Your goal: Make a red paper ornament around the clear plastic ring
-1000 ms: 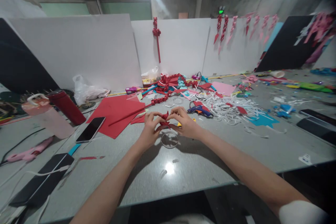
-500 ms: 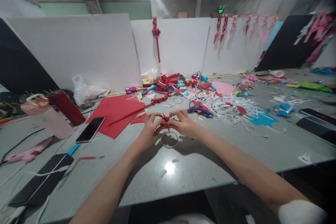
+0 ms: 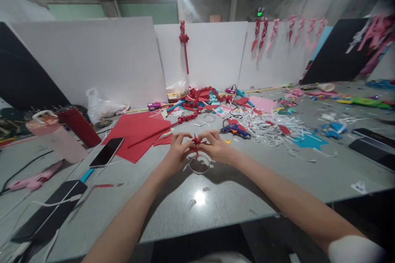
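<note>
Between both hands, just above the table, is a small red folded piece (image 3: pixel 195 143) with pointed ends, perhaps paper or ribbon. My left hand (image 3: pixel 179 150) pinches its left side between thumb and fingers. From the other side, the thumb and fingertips of my right hand (image 3: pixel 215 147) close on it too. The fingers hide much of its shape. Directly below it is a thin, pale ring (image 3: pixel 199 173); I cannot tell whether it touches the red piece.
Red paper sheets (image 3: pixel 123 131) and a phone (image 3: pixel 106 152) lie left. A blue glue gun (image 3: pixel 236 129) and a heap of white strips (image 3: pixel 268 125) are to the right. Further left stand a pink bottle (image 3: pixel 58 139), a red flask (image 3: pixel 78 126) and a black power bank (image 3: pixel 51 209).
The fingers have shifted very slightly around the red folded piece, which is turned a little. Both arms stay nearly where they were.
</note>
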`<state>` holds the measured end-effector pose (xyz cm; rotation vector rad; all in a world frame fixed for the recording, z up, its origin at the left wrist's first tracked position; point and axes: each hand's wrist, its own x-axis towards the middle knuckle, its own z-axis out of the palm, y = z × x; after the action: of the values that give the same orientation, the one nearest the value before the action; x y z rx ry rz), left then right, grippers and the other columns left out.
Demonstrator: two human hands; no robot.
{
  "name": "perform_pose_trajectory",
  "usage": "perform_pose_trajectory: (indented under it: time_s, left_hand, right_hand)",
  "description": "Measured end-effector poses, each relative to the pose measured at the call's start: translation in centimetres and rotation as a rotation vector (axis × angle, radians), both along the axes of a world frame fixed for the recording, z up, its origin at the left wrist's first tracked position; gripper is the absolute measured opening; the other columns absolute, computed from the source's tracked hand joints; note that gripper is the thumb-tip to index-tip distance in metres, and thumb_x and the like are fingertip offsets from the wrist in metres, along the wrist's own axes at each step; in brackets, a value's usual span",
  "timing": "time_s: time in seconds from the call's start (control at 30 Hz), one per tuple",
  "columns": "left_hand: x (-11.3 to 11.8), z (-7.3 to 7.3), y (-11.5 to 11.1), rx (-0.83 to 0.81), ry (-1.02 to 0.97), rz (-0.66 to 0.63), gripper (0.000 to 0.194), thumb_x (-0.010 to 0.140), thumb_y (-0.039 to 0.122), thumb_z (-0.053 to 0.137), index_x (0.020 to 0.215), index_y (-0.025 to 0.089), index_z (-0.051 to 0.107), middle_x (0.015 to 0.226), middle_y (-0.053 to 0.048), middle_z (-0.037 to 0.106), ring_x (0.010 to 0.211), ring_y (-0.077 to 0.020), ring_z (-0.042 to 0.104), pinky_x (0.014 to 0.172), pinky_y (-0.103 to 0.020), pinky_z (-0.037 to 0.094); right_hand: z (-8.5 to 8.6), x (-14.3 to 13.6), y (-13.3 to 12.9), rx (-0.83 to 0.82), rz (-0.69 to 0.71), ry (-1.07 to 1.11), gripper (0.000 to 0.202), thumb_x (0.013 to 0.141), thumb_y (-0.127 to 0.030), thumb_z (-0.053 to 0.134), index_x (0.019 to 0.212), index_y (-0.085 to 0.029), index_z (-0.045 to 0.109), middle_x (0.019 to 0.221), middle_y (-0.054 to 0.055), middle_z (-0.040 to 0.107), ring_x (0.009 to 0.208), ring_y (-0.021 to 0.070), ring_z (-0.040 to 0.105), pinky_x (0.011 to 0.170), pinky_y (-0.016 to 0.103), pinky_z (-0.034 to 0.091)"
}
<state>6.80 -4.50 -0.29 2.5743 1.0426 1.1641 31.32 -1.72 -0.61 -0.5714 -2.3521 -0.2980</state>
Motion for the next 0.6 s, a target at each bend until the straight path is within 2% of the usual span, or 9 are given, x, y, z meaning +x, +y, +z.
perform_pose_trajectory:
  time_s: [0.13,0.2,0.27,0.33,0.37,0.43,0.5,0.53,0.6]
  left_hand:
    - [0.3,0.0,-0.3,0.003,-0.067,0.023,0.025,0.102,0.014,0.060,0.120,0.029,0.069,0.135,-0.011,0.057,0.132,-0.0292,0.051,0.117,-0.056,0.045]
    - [0.7,0.0,-0.4,0.021,-0.191,0.096,0.030,0.101,0.019,0.066,0.129,0.028,0.063,0.136,-0.012,0.058,0.131,-0.0294,0.052,0.116,-0.054,0.044]
    - [1.2,0.0,-0.3,0.006,-0.376,0.204,0.036,0.098,0.028,0.072,0.131,0.026,0.059,0.132,-0.013,0.059,0.125,-0.0292,0.056,0.110,-0.050,0.047]
    - [1.8,-0.1,-0.2,-0.141,-0.589,0.281,0.030,0.097,0.039,0.072,0.120,0.022,0.062,0.117,-0.010,0.063,0.107,-0.0254,0.062,0.095,-0.041,0.052]
    - [2.0,-0.1,-0.2,-0.290,-0.687,0.271,0.030,0.098,0.046,0.071,0.111,0.020,0.063,0.105,-0.008,0.064,0.095,-0.0226,0.063,0.084,-0.036,0.052]
    - [2.4,-0.1,-0.2,-0.676,-0.826,0.119,0.043,0.096,0.061,0.067,0.097,0.018,0.066,0.087,-0.005,0.063,0.074,-0.0177,0.060,0.067,-0.029,0.048]
    - [2.7,0.0,-0.4,-0.991,-0.892,-0.113,0.051,0.092,0.066,0.070,0.092,0.015,0.069,0.082,-0.005,0.063,0.067,-0.0150,0.059,0.059,-0.026,0.046]
    - [2.8,0.1,-0.6,-1.069,-0.916,-0.203,0.050,0.089,0.063,0.076,0.091,0.013,0.071,0.082,-0.006,0.065,0.067,-0.0142,0.061,0.059,-0.024,0.047]
    - [2.9,0.3,-0.9,-1.115,-0.975,-0.285,0.042,0.085,0.051,0.086,0.092,0.012,0.073,0.083,-0.005,0.067,0.068,-0.0125,0.063,0.061,-0.022,0.049]
  right_hand:
    - [0.1,-0.2,-0.3,0.095,-0.019,0.034,0.017,0.104,-0.022,0.069,0.119,-0.027,0.075,0.124,0.012,0.066,0.120,0.0307,0.056,0.102,0.049,0.051]
    - [0.2,-0.3,-0.6,0.151,-0.044,0.096,0.013,0.104,-0.022,0.068,0.116,-0.024,0.074,0.121,0.012,0.066,0.117,0.0301,0.056,0.100,0.048,0.050]
    - [0.1,-0.5,-0.9,0.170,-0.077,0.163,0.008,0.104,-0.022,0.069,0.111,-0.024,0.073,0.116,0.012,0.066,0.115,0.0298,0.057,0.099,0.047,0.049]
    - [-0.1,-0.6,-1.1,0.155,-0.120,0.214,0.006,0.103,-0.022,0.069,0.105,-0.026,0.073,0.111,0.010,0.067,0.113,0.0294,0.057,0.099,0.048,0.047]
    - [-0.3,-0.7,-1.2,0.140,-0.141,0.223,0.006,0.103,-0.022,0.069,0.103,-0.026,0.073,0.111,0.010,0.067,0.112,0.0294,0.057,0.099,0.048,0.046]
    - [-0.6,-0.8,-1.2,0.112,-0.169,0.236,0.008,0.103,-0.022,0.069,0.101,-0.028,0.073,0.111,0.009,0.067,0.112,0.0297,0.058,0.099,0.049,0.045]
    - [-0.8,-0.9,-1.2,0.099,-0.180,0.251,0.009,0.103,-0.023,0.069,0.099,-0.028,0.074,0.111,0.009,0.068,0.111,0.0298,0.058,0.098,0.049,0.045]
    - [-0.9,-0.9,-1.2,0.098,-0.179,0.263,0.009,0.103,-0.023,0.069,0.097,-0.029,0.074,0.110,0.009,0.068,0.110,0.0298,0.058,0.097,0.049,0.045]
    - [-0.9,-1.0,-1.1,0.095,-0.169,0.286,0.010,0.103,-0.024,0.069,0.095,-0.029,0.074,0.109,0.009,0.068,0.110,0.0298,0.058,0.096,0.049,0.046]
